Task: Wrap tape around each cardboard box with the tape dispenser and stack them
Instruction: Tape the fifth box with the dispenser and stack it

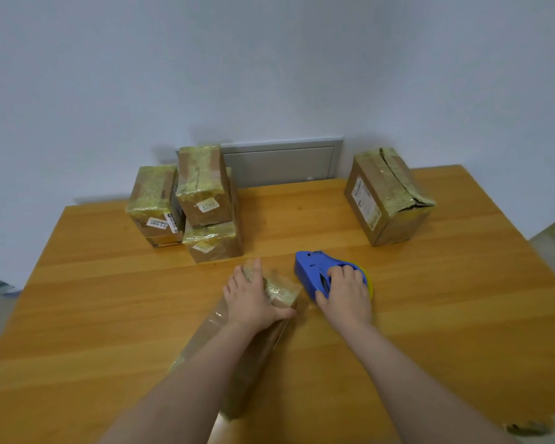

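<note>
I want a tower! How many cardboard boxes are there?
5. One box under the left hand, one torn box back right, three back left: a side box, a top box on a bottom box. Others may hide behind.

A plain, pale grey-white painted wall [269, 59] fills the upper view in soft, even light. Low against it sits a grey rectangular metal panel [279, 165], just behind a wide orange-brown wooden table [462, 315] with long grain.
</note>
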